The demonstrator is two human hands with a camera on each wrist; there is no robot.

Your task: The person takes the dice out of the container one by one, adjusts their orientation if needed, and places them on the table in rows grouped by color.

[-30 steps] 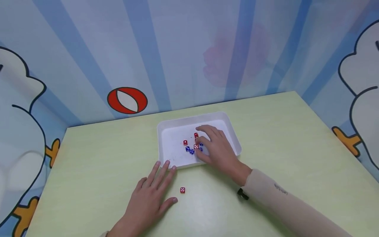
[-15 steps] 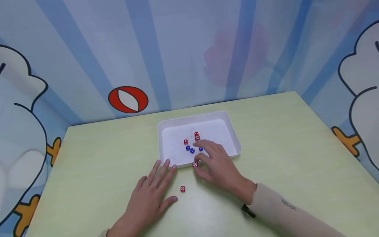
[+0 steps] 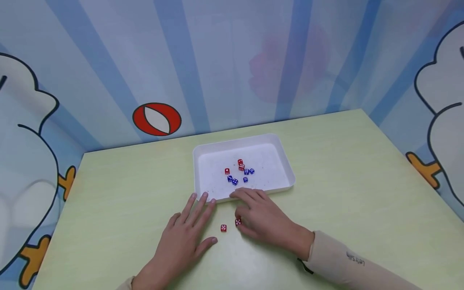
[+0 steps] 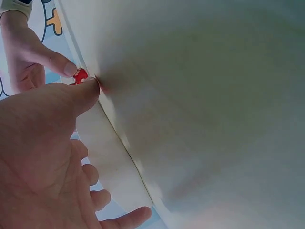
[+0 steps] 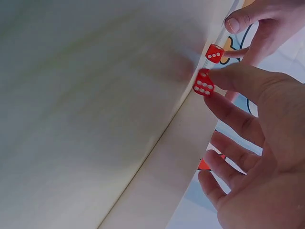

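Observation:
Between thumb and index finger, my right hand (image 3: 266, 219) pinches a red die (image 3: 238, 222) with white pips, low over the table in front of the tray. In the right wrist view this pinched die (image 5: 203, 85) shows six pips on one face. A second red die (image 3: 223, 228) lies on the table just left of it. My left hand (image 3: 183, 241) rests with spread, straight fingers, its fingertips at the near left corner of the white tray (image 3: 286, 169). Inside the tray are several blue dice (image 3: 235, 182) and three red dice (image 3: 227, 171).
The pale green table (image 3: 344, 169) extends around the tray on every side. Behind it rises a blue striped backdrop (image 3: 232, 60) with a printed red and white ball (image 3: 156, 119). Printed white cartoon figures (image 3: 21, 161) cover the side walls.
My right hand has lifted a red die out of the tray and carried it over the near rim, down towards the die on the table. The left hand has stayed in place.

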